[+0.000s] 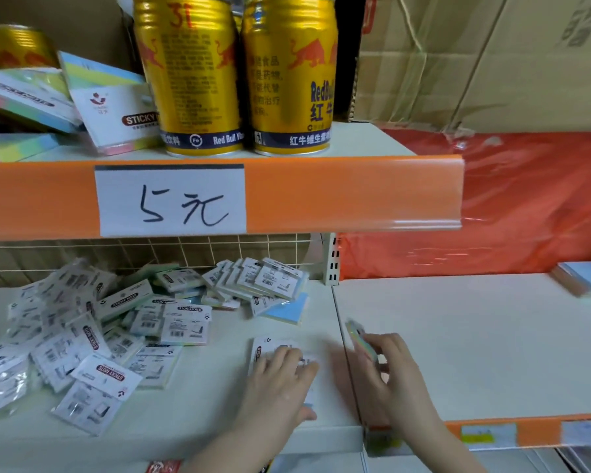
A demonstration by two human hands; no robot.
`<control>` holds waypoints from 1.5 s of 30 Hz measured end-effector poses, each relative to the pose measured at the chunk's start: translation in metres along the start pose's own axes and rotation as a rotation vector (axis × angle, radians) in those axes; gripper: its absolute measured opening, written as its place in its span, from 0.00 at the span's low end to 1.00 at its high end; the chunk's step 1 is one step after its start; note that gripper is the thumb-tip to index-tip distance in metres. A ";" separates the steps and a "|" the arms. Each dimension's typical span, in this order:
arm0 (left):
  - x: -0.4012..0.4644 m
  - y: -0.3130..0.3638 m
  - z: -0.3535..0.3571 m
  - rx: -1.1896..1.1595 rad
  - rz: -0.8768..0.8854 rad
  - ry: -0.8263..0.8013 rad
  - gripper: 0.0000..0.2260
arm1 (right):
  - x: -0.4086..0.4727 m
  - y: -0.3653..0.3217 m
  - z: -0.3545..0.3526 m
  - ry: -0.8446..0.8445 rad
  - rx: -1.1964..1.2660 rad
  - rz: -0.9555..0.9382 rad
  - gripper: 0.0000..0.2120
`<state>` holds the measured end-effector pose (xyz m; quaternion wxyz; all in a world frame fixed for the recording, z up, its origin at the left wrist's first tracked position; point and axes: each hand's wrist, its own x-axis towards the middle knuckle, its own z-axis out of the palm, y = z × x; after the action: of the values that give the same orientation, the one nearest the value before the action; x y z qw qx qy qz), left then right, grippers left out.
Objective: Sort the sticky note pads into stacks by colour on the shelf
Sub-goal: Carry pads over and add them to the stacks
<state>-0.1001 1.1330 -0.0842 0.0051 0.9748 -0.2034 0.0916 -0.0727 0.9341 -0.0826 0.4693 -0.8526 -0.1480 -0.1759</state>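
Sorting looks barely begun; the right hand (386, 361) has its grip pinched round a thin pastel-edged sticky note pad (360, 339) held on edge above the white lower shelf (458, 336); left of that grip, the left hand (280, 373) presses flat fingers on a white-labelled wrapped pad (270, 346); further left a loose heap of wrapped pads (82, 336) remains unsorted; far right of the grip sits one small stack of blue-topped pads (584, 281).
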 end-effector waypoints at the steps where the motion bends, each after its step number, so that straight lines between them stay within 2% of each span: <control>1: 0.005 0.003 -0.002 0.035 0.017 -0.084 0.32 | 0.002 0.000 -0.004 0.057 0.042 0.062 0.05; 2: 0.011 0.005 -0.001 0.065 0.001 -0.132 0.31 | 0.004 0.001 -0.007 0.091 0.076 0.140 0.03; 3: 0.017 0.006 0.000 0.065 -0.004 -0.158 0.30 | 0.006 0.004 -0.009 0.110 0.117 0.238 0.06; 5: 0.021 0.012 -0.006 0.053 0.015 -0.216 0.27 | 0.008 0.009 -0.012 0.140 0.308 0.465 0.05; 7: 0.021 0.016 -0.016 0.080 -0.035 -0.256 0.18 | 0.007 0.005 -0.014 0.151 0.504 0.656 0.02; 8: 0.023 0.015 -0.012 0.136 -0.032 -0.276 0.14 | 0.006 0.006 -0.014 0.150 0.524 0.706 0.03; 10: 0.022 0.017 -0.017 0.148 -0.030 -0.261 0.13 | 0.000 0.007 -0.013 0.120 0.464 0.734 0.07; 12: 0.019 0.019 -0.022 0.149 0.005 -0.216 0.15 | -0.004 0.007 -0.014 0.065 0.303 0.693 0.07; 13: 0.019 0.017 -0.021 0.132 0.017 -0.126 0.15 | -0.006 0.008 -0.014 0.033 0.213 0.651 0.06; 15: 0.021 0.008 -0.020 0.142 0.000 0.089 0.07 | -0.010 0.013 -0.017 -0.024 0.025 0.534 0.04; 17: 0.023 0.005 -0.030 0.009 -0.082 0.223 0.08 | -0.014 0.018 -0.020 -0.097 -0.156 0.416 0.04; 19: 0.025 0.001 -0.041 -0.179 -0.262 0.312 0.11 | -0.017 0.024 -0.020 -0.119 -0.318 0.327 0.06; 22: 0.028 -0.005 -0.052 -0.533 -0.552 0.329 0.12 | -0.018 0.027 -0.018 -0.104 -0.474 0.151 0.07; 23: 0.028 -0.008 -0.046 -0.608 -0.609 0.331 0.13 | -0.017 0.025 -0.017 -0.121 -0.496 0.083 0.10; 25: 0.026 -0.012 -0.035 -0.776 -0.677 0.329 0.14 | -0.010 0.019 -0.017 -0.276 -0.497 0.027 0.18; 28: 0.019 -0.010 -0.022 -0.948 -0.757 0.224 0.14 | -0.004 0.016 -0.018 -0.560 -0.554 0.036 0.33; 29: 0.017 -0.009 -0.018 -0.966 -0.793 0.188 0.14 | -0.001 0.013 -0.018 -0.603 -0.594 0.031 0.37; 31: 0.011 -0.006 -0.010 -0.964 -0.843 0.123 0.12 | 0.004 0.010 -0.019 -0.635 -0.637 0.035 0.37; 33: 0.003 -0.003 -0.007 -0.975 -0.813 0.025 0.08 | 0.008 0.007 -0.019 -0.647 -0.685 0.027 0.33; 35: -0.004 0.001 -0.006 -0.954 -0.705 -0.084 0.09 | 0.011 0.005 -0.018 -0.625 -0.785 0.015 0.32; 37: -0.005 -0.001 -0.010 -0.746 -0.575 -0.137 0.11 | 0.013 0.001 -0.016 -0.603 -0.896 0.013 0.31; 39: 0.001 -0.006 -0.019 -0.521 -0.442 -0.127 0.18 | 0.016 -0.001 -0.014 -0.591 -0.960 0.012 0.32; 41: 0.011 -0.012 -0.029 -0.458 -0.273 -0.167 0.28 | 0.018 -0.003 -0.013 -0.591 -0.944 0.020 0.33; 43: 0.023 -0.018 -0.038 -0.425 -0.113 -0.317 0.35 | 0.019 -0.001 -0.014 -0.605 -0.886 0.027 0.34; 45: 0.033 -0.024 -0.042 -0.270 0.013 -0.487 0.38 | 0.018 0.001 -0.014 -0.625 -0.798 0.035 0.36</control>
<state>-0.0686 1.1439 -0.0364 0.0854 0.9572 -0.2153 -0.1734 -0.0587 0.9232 -0.0688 0.0430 -0.9798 -0.1882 0.0527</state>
